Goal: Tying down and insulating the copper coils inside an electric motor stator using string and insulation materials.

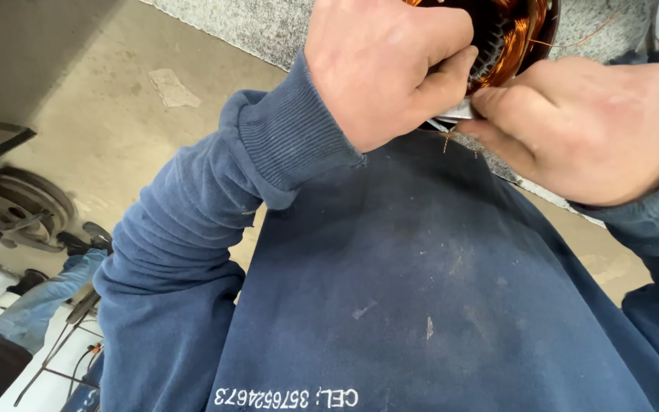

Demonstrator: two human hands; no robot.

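A round motor stator [514,34] with shiny copper windings sits at the top of the view, on the edge of a grey speckled bench [261,27]. My left hand [387,65] is closed at the stator's near rim, fingers curled in. Facing it from the right, my right hand [581,126] pinches a thin pale strip [459,112] between thumb and fingers; the left fingertips touch the same strip. A short end of copper wire [446,140] hangs just under the hands. Both arms wear dark blue sleeves [192,221].
My dark blue sweatshirt [421,290] fills the lower frame. Bare concrete floor [116,130] lies to the left. A metal wheel-like part [20,206] and dark rods stand at the far left, with a blue-clad leg [47,294] of another person below them.
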